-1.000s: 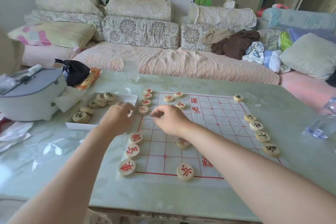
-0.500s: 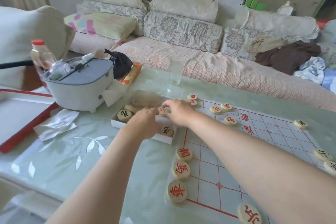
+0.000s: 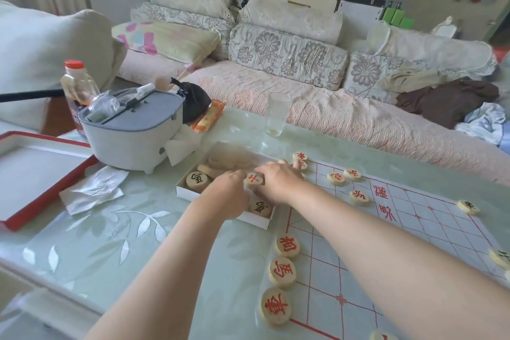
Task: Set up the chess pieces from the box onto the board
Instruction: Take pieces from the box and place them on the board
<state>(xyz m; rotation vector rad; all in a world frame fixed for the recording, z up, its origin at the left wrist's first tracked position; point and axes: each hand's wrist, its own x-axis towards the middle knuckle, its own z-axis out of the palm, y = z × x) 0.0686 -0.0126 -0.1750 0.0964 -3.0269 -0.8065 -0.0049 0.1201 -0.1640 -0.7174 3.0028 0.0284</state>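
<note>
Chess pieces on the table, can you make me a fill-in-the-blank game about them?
1. The round wooden piece between the left hand and right hand bears a ___ character.
2. The round piece lying in the white cardboard box's near corner bears a ___ character.
3. Nearer than the box, ___ red-marked pieces line the paper board's edge.
Missing words: red; black; three.

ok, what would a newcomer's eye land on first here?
The left hand and right hand meet over the white box at centre, with a red-marked piece between their fingertips; which hand holds it is unclear. To the right lies the red-lined board, with three red-lettered pieces in a row along its near left edge. Left of the box stands a grey-lidded white container.
</note>
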